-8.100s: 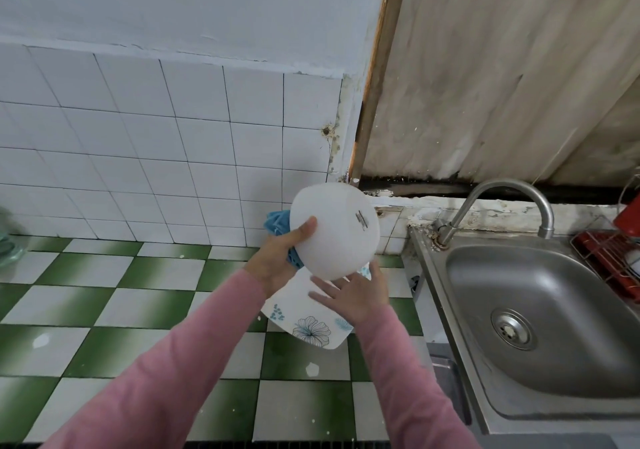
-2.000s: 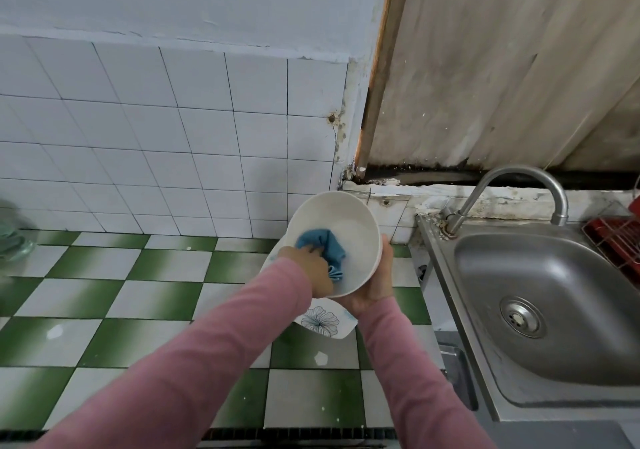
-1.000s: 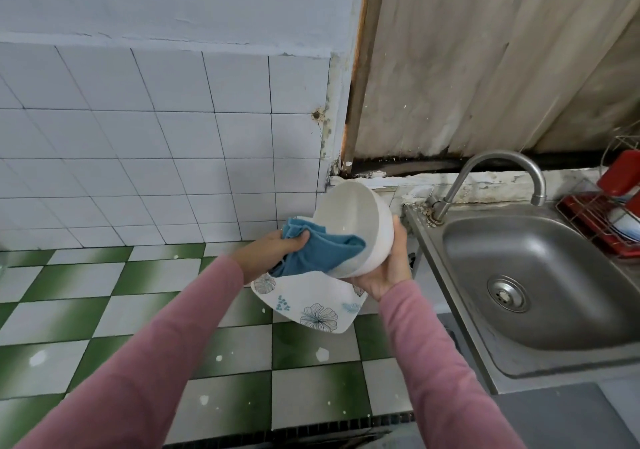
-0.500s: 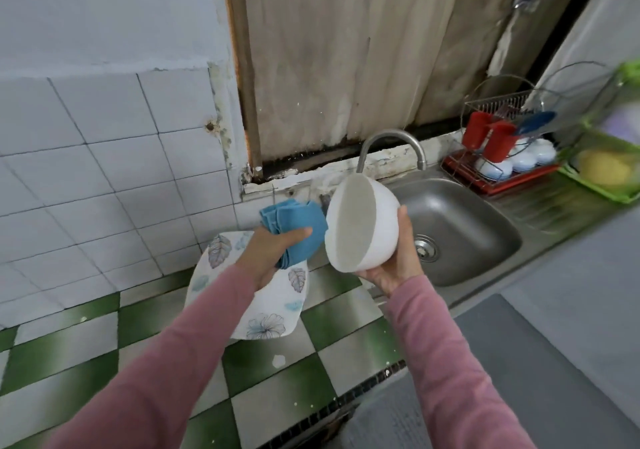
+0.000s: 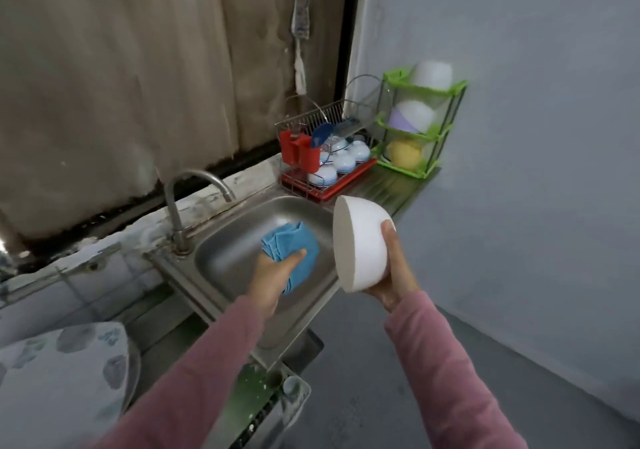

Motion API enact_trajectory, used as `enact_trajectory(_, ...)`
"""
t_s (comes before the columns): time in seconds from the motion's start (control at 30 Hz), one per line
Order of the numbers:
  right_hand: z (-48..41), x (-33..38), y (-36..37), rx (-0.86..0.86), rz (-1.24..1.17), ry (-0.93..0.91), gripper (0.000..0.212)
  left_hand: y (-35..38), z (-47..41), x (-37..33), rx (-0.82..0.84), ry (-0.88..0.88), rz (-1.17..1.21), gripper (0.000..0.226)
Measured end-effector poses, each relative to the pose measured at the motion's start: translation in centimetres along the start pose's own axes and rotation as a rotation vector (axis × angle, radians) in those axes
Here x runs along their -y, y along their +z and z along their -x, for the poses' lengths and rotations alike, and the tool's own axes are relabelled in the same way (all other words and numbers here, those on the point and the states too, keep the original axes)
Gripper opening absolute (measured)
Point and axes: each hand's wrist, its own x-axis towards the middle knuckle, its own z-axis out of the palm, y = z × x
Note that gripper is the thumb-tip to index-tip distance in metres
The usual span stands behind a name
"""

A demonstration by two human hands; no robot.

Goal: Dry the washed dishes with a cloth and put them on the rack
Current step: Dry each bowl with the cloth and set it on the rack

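My right hand grips a white bowl from below, tilted on its side with the opening facing left, over the right edge of the steel sink. My left hand holds a bunched blue cloth above the sink basin, apart from the bowl. A wire dish rack on a red tray stands behind the sink to the right, with several small blue-and-white bowls and a red holder in it. A green corner shelf beside it carries a white, a purple and a yellow bowl.
A curved tap rises at the sink's back left. A flower-patterned plate lies on the counter at the lower left. A grey wall closes the right side, with grey floor below.
The view has swung right from the tiled counter to the sink and rack. Both hands moved right over the sink; the cloth came out of the bowl and the hands drew apart.
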Motion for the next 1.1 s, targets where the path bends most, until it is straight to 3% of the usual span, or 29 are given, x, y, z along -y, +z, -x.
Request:
enact_trajectory(0.07, -0.9, 2.7, -4.1, -0.071, -0.005, -0.044, 0.066, 5.0, -1.4, 0.6, 0.059, -0.005, -0.007, 0.024)
enact_trajectory(0.2, -2.5, 7.1, -11.0, -0.191, 0.007, -0.132, 0.088, 14.1, -3.6, 1.7, 0.163, 0.007, -0.003, 0.025)
enact_trajectory(0.43, -6.4, 13.8, -17.2, -0.302, 0.050, -0.242, 0.091, 24.8, -7.3, 1.9, 0.235, 0.028, -0.009, 0.023)
enact_trajectory(0.67, -13.6, 17.9, -17.6, -0.316, 0.077, -0.324, 0.092, 30.3, -14.9, 0.8, 0.202, 0.095, 0.018, 0.027)
enact_trajectory(0.93, -25.6, 26.4, -14.9, -0.306, 0.117, -0.451, 0.115, 35.1, -27.2, -4.0, 0.193, 0.207, -0.011, 0.025)
enact_trajectory(1.1, -32.7, 34.0, -11.8, -0.284, 0.187, -0.590, 0.099, 38.5, -35.7, -9.6, 0.129, 0.307, 0.036, 0.025)
